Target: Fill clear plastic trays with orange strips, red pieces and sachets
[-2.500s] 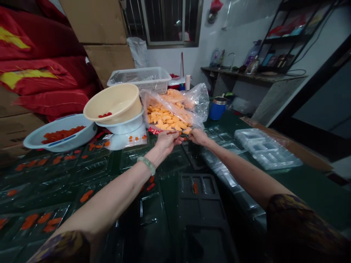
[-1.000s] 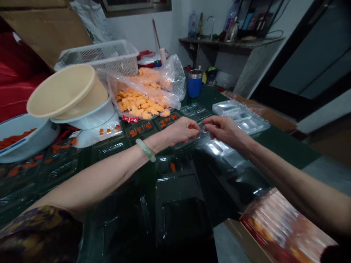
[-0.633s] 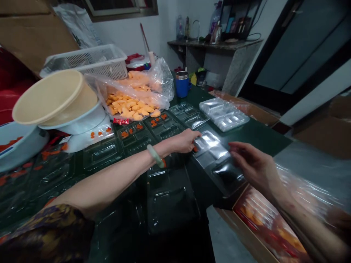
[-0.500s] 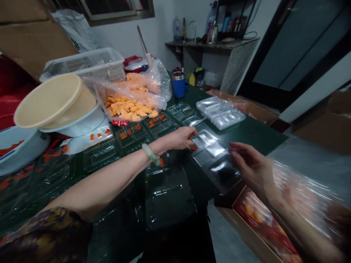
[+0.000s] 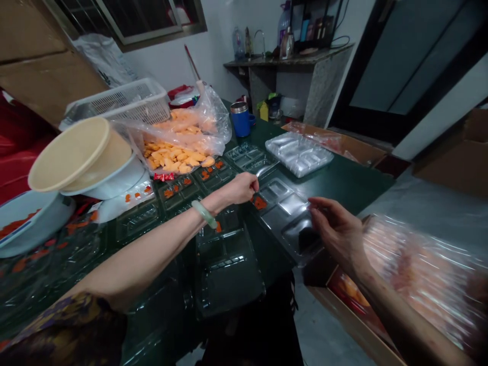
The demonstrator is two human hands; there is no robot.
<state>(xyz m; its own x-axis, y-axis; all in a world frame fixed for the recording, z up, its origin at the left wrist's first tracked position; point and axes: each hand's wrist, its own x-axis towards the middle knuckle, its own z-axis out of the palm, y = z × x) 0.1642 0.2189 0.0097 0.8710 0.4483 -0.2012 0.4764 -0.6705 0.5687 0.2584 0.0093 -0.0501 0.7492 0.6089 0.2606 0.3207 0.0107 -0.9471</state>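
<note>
My left hand [image 5: 242, 187], with a pale green bangle on its wrist, hovers with fingers curled together over a black compartment tray [image 5: 290, 223] at the table's right edge. A small red piece [image 5: 260, 202] lies in the tray's far compartment, just beside those fingertips. What the curled fingers hold, if anything, is hidden. My right hand [image 5: 335, 231] is beside the tray's near end, fingers apart and loosely bent, holding nothing. Other black trays [image 5: 190, 185] further left hold red pieces.
A clear bag of orange pieces [image 5: 177, 152] lies behind the trays. Left of it are stacked beige and white basins [image 5: 76, 155], a basin of red pieces [image 5: 23, 223] and a white basket [image 5: 122, 101]. A blue cup [image 5: 240, 119] and clear trays [image 5: 299, 152] sit at the back right. Wrapped packs [image 5: 400, 274] fill a box below the table edge.
My left hand has drawn back a little to the left, and the red piece now shows in the tray's compartment. My right hand stays by the tray's near end. The view has shifted.
</note>
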